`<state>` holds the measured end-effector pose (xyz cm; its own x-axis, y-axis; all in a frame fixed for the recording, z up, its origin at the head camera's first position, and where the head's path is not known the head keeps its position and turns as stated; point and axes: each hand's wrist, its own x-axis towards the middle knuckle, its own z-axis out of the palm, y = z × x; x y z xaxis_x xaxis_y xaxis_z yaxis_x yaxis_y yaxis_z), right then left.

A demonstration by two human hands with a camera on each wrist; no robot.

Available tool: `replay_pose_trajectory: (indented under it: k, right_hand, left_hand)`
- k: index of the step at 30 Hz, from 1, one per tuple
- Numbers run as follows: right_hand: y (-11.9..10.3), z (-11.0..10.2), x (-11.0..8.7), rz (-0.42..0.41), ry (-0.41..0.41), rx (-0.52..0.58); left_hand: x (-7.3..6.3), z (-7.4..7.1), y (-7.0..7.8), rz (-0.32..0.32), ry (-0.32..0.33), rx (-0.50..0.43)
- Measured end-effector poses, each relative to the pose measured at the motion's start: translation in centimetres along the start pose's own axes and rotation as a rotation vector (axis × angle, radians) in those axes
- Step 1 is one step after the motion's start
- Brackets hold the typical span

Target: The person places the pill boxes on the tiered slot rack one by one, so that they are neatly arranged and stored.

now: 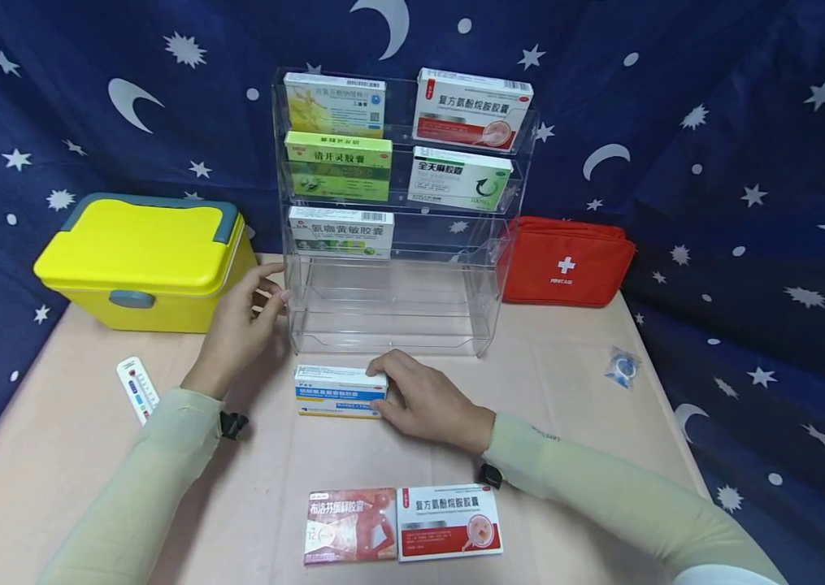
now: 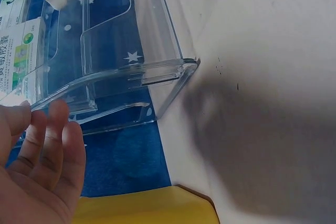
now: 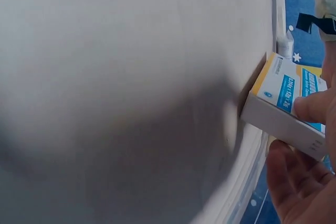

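A clear acrylic display rack (image 1: 390,329) stands at the table's centre with several medicine boxes in its upper tiers. At its left side, my left hand (image 1: 244,321) pinches the edge of the side panel; the left wrist view shows thumb and fingertips (image 2: 58,109) at that edge. My right hand (image 1: 430,402) grips the right end of a blue, white and yellow medicine box (image 1: 339,392), just in front of the rack. The thumb lies on the box's printed front, with fingers on the far side. In the right wrist view the box (image 3: 286,90) shows its white end.
A yellow lidded case (image 1: 141,252) sits left of the rack, a red first-aid pouch (image 1: 566,264) right of it. A thermometer card (image 1: 137,388) lies left, a small blue packet (image 1: 623,368) right. A pink box (image 1: 350,526) and a red-white box (image 1: 450,522) lie near the front.
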<state>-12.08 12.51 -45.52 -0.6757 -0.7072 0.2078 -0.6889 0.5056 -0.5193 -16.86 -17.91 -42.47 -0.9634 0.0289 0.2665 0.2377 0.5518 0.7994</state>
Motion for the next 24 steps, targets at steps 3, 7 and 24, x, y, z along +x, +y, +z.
replay_pose_trajectory:
  k: [3, 7, 24]
  right_hand:
    - [-0.1, 0.1, -0.2, -0.034, 0.021, 0.039]
    - [0.4, -0.4, -0.1, -0.045, 0.079, 0.140]
    - [0.6, -20.7, 3.1, -0.018, 0.527, 0.130]
  left_hand:
    - [0.0, -0.1, 0.0, 0.002, 0.002, -0.002]
    - [0.0, -0.1, 0.1, -0.009, -0.003, 0.000]
    - [0.1, 0.1, 0.0, 0.000, -0.008, -0.012]
